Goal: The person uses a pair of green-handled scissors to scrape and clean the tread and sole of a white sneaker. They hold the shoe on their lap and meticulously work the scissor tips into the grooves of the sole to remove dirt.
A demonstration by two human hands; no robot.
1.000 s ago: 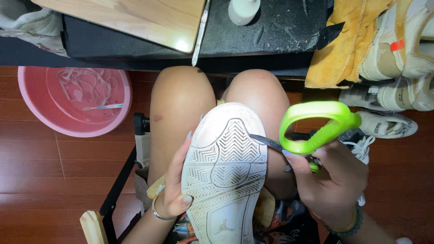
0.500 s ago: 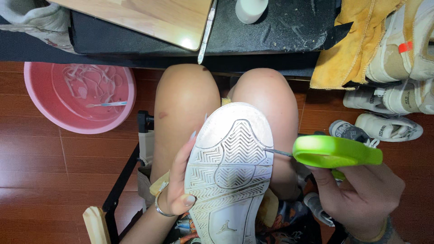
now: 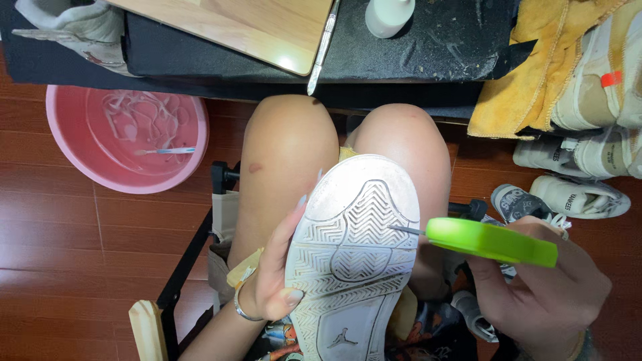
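White rubber sole of the sneaker [image 3: 351,261] is being presented tread-up across the lap, just below the knees, and is being steadied by the left hand [image 3: 271,277], curled firmly around its near edge. The green-handled scissors [image 3: 491,241] are being gripped closed-fisted by the right hand [image 3: 542,287]; the blade tip is being pressed into a tread groove near the sole's right edge. Whether the blades are parted cannot be told. Likely best practice: the tip being kept shallow and angled away from the holding fingers.
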